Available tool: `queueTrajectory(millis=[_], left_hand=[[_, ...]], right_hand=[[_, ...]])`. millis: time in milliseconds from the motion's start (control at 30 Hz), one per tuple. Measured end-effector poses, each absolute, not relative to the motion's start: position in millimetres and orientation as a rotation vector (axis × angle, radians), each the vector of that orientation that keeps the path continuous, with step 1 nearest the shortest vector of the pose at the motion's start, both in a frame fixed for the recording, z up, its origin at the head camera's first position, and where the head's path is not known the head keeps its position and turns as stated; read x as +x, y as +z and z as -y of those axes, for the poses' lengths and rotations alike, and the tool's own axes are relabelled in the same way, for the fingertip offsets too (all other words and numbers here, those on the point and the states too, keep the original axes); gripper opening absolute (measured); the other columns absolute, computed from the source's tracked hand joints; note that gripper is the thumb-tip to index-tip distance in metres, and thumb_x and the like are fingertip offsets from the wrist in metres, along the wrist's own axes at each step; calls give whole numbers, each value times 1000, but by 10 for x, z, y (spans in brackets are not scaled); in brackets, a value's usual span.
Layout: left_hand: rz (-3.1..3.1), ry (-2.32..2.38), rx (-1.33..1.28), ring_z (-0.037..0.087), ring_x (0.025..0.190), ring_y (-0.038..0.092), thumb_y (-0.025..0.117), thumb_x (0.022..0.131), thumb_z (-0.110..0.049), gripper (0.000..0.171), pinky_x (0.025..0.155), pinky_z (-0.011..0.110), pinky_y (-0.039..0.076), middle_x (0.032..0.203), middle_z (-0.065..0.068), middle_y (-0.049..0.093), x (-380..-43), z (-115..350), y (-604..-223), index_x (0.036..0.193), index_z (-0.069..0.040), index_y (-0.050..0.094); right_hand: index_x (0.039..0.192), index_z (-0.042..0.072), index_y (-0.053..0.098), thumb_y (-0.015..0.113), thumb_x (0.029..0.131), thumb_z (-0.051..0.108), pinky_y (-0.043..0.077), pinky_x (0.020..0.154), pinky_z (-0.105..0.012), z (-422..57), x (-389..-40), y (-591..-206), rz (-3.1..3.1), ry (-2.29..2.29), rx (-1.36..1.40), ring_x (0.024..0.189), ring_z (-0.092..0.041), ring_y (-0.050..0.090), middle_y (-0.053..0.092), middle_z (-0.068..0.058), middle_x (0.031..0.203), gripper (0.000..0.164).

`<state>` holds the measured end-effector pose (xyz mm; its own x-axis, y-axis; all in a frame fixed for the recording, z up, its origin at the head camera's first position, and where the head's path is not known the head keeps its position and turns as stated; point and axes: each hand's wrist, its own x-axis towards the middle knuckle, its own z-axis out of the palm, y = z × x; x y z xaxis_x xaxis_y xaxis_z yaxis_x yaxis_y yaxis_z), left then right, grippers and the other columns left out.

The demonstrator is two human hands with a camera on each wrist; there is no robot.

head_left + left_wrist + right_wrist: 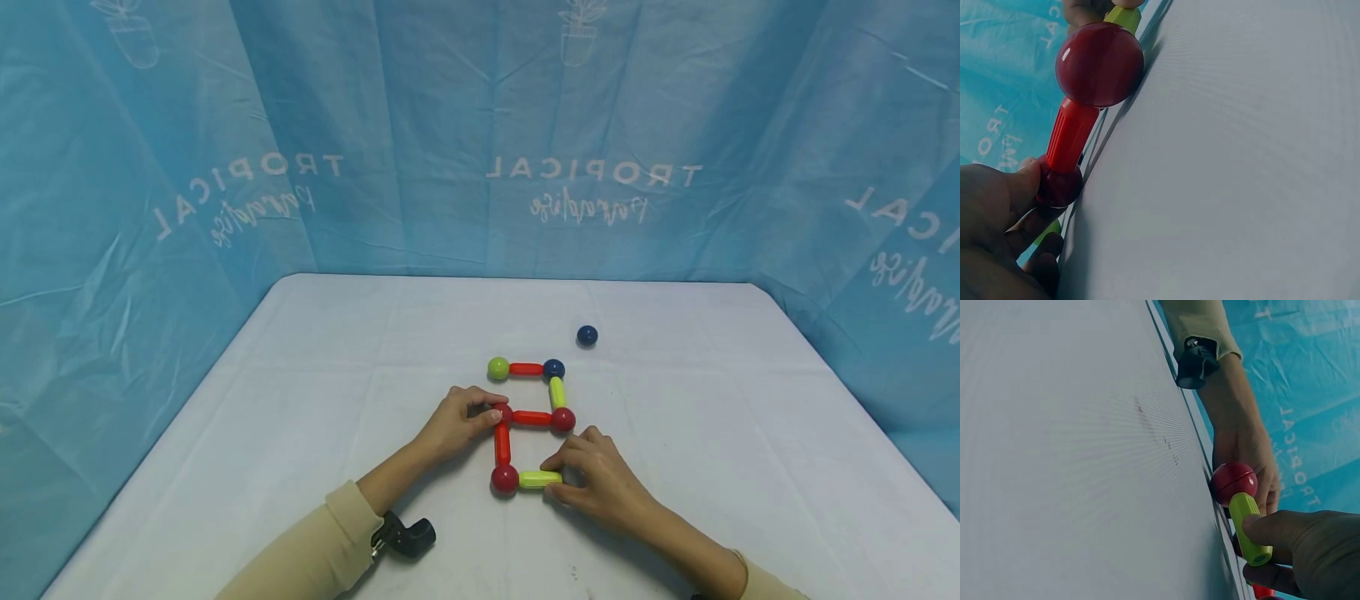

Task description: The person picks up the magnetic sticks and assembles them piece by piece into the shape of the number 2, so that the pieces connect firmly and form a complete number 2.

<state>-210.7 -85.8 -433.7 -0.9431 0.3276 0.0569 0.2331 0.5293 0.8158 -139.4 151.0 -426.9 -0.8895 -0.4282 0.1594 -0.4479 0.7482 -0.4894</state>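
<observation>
On the white table lies a figure of balls joined by short rods. My left hand pinches the red ball at its middle left corner. From there one red rod runs right to another red ball, and a second red rod comes toward me to the near red ball. A yellow-green rod touches that near ball, and my right hand pinches its free end. In the right wrist view, thumb and fingers grip the yellow-green rod.
Farther back, a yellow-green rod leads to a dark blue ball, then a red rod and a green ball. A loose dark blue ball lies beyond. Blue curtains surround the table.
</observation>
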Motion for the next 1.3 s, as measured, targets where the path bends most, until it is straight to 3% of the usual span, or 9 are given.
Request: queueTrajectory(millis=[1033,1300], left_hand=[[-2645,1418,455,20,108,50,66,87,-18,32,92,38,42,115,2,66,-2097,857,-4319,118,-15,66],[-2707,1471,354,21,104,50,69,85,-24,31,85,37,43,112,-2,65,-1882,976,-4207,115,-16,67]], right_hand=[[96,26,72,79,73,25,39,75,-24,-1508,-1382,-4248,2906,881,719,89,-4,40,63,19,90,24],[97,26,72,79,74,26,39,74,-23,-1508,-1384,-4244,2910,889,718,90,-4,40,62,19,89,24]])
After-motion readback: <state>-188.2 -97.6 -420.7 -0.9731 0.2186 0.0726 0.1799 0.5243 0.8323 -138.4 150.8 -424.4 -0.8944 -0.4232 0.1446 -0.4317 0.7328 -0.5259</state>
